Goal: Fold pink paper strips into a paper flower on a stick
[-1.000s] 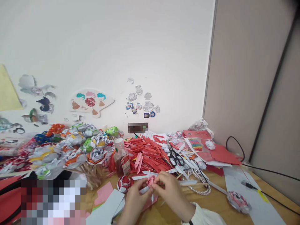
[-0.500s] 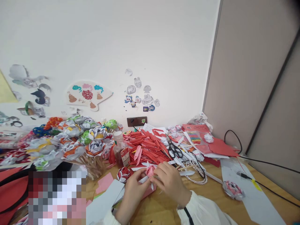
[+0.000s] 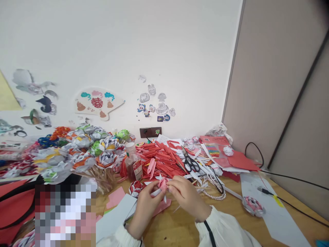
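Crowded wooden table

Folded red strips lie heaped on it. Nearer, the left hand grips a small pink-and-white paper flower between the hands; the right hand pinches its side.

The person's left hand and right hand hold a pink-and-white paper flower by their fingertips above a wooden table. Beyond lies a heap of folded red paper strips, with a bottle at its left edge and black-handled scissors at its right.
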The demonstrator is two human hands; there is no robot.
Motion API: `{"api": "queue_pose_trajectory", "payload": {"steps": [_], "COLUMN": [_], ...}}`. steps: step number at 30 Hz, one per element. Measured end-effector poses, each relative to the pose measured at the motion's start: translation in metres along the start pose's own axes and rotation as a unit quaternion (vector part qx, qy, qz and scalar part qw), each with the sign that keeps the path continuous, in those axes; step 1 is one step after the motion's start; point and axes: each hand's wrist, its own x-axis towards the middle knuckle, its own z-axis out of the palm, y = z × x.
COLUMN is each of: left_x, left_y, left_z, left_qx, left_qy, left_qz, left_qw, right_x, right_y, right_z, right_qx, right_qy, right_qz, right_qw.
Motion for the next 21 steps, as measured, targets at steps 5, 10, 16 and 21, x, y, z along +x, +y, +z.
{"api": "queue_pose_trajectory", "payload": {"steps": [5,10,16,21], "left_x": [0.000,0.000,0.001,0.000], "left_y": [-0.008,-0.013,-0.012,-0.014], "left_z": [0.004,0.005,0.004,0.005], "left_qx": [-0.013,-0.018,-0.019,-0.013], "left_qy": [-0.004,0.002,0.024,0.008], "left_qz": [-0.002,-0.009,-0.002,-0.004], "left_qw": [1.000,1.000,1.000,1.000], "right_x": [-0.001,-0.002,-0.001,-0.001], "right_y": [0.007,0.009,0.004,0.003], "right_z": [0.007,0.005,0.007,0.010], "right_qx": [-0.062,-0.139,-0.076,-0.052], "right_qy": [0.005,-0.017,-0.001,0.019], "right_qz": [0.009,0.019,0.022,0.044], "right_qw": [0.998,0.990,0.997,0.997]}}
